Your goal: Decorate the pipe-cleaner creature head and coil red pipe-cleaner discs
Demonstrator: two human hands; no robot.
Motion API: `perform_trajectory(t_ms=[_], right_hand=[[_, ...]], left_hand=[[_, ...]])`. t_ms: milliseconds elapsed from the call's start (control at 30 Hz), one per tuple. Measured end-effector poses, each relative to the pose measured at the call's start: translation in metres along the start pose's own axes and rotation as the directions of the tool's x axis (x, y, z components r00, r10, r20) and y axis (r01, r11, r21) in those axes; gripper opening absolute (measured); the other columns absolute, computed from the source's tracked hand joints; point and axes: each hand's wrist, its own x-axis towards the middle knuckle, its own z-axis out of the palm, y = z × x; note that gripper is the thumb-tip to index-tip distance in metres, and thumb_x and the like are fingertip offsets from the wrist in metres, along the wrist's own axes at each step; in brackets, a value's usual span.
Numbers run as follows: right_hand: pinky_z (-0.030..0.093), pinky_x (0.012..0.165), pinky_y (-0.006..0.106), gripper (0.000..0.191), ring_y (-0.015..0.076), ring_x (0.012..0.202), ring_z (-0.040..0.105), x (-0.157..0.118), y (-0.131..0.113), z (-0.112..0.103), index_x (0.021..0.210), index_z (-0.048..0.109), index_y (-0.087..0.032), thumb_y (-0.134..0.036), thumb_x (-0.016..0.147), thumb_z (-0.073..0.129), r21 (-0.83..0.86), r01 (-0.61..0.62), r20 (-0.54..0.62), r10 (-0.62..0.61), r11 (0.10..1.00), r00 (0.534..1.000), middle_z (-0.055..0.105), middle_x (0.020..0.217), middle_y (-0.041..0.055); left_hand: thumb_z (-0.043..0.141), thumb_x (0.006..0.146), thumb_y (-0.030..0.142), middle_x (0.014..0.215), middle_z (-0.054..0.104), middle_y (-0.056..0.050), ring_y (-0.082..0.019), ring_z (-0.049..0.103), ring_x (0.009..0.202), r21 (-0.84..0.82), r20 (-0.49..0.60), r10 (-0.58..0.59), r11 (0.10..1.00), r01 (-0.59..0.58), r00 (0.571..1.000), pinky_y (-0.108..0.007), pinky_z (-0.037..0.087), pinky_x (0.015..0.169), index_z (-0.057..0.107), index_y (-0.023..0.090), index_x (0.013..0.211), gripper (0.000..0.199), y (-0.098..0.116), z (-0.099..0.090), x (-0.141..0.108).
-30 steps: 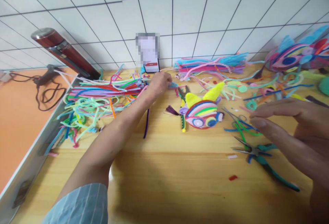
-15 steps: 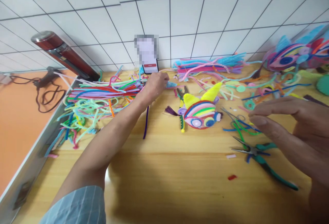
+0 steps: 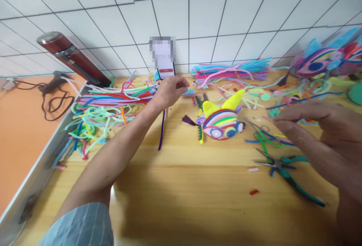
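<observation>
My left hand [image 3: 171, 89] is just in front of the phone [image 3: 166, 59] that leans on the wall. Its fingers are curled together, and what they hold, if anything, is too small to make out. A dark purple pipe cleaner [image 3: 161, 131] lies below that wrist. My right hand [image 3: 322, 136] hovers at the right edge with thumb and forefinger pinched; nothing can be made out between them. Centrally on the table lies a colourful fish-like piece [image 3: 222, 123] with yellow horns, over green-and-yellow pliers [image 3: 200, 133]. Teal-handled pliers [image 3: 278, 164] lie open below my right hand.
Bundled pipe cleaners [image 3: 113, 99] and loose curled ones lie at the left, another bundle [image 3: 232, 73] by the wall. A red flask [image 3: 73, 59] leans at back left. Small scissors [image 3: 258, 127] and a second colourful piece [image 3: 316, 65] are at the right.
My left hand has shifted slightly right, and its fingers have curled down in front of the phone. My right hand has barely moved, its fingertips still together.
</observation>
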Motion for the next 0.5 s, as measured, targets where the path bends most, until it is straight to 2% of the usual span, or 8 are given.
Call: perform_trajectory(t_ms=[100,200,367,500], right_hand=[[0.055,0.07,0.03,0.003,0.0166,0.079,0.074,0.005,-0.002,0.001,0.1,0.073,-0.03,-0.03,0.097,0.074,0.059,0.042,-0.051,-0.039,0.997,0.998,0.078,0.091,-0.0015],[0.056,0.075,0.032,0.011,0.0172,0.079,0.073,0.007,-0.006,0.002,0.096,0.073,-0.029,-0.019,0.092,0.077,0.196,0.029,-0.103,-0.009,0.98,0.995,0.077,0.089,-0.0016],[0.054,0.069,0.031,0.012,0.0158,0.073,0.068,0.005,-0.017,0.001,0.091,0.074,-0.027,-0.015,0.087,0.074,0.418,-0.134,-0.009,0.152,0.899,0.988,0.074,0.082,-0.0022],[0.054,0.065,0.029,0.008,0.0155,0.067,0.068,-0.005,-0.027,0.006,0.086,0.073,-0.026,-0.018,0.084,0.074,0.457,-0.197,0.037,0.203,0.867,0.979,0.073,0.075,-0.0028]], left_hand=[[0.065,0.086,0.025,0.08,0.073,-0.002,-0.015,0.064,0.072,-0.143,0.0,-0.024,0.989,0.023,1.0,-0.027,0.05,0.069,0.073,0.016,0.092,0.014,0.015,-0.009,-0.022],[0.068,0.086,0.031,0.077,0.07,-0.002,-0.015,0.063,0.07,-0.328,-0.009,-0.06,0.943,0.054,0.998,-0.029,0.051,0.068,0.069,0.018,0.087,0.013,0.029,-0.015,-0.049],[0.074,0.08,0.029,0.075,0.07,0.0,-0.015,0.063,0.066,-0.666,0.012,-0.185,0.732,0.145,0.983,-0.03,0.054,0.067,0.065,0.023,0.087,0.013,0.041,-0.011,-0.091],[0.077,0.078,0.025,0.074,0.072,0.001,-0.014,0.064,0.067,-0.771,0.083,-0.242,0.599,0.216,0.967,-0.029,0.053,0.067,0.07,0.022,0.085,0.011,0.051,0.003,-0.119]])
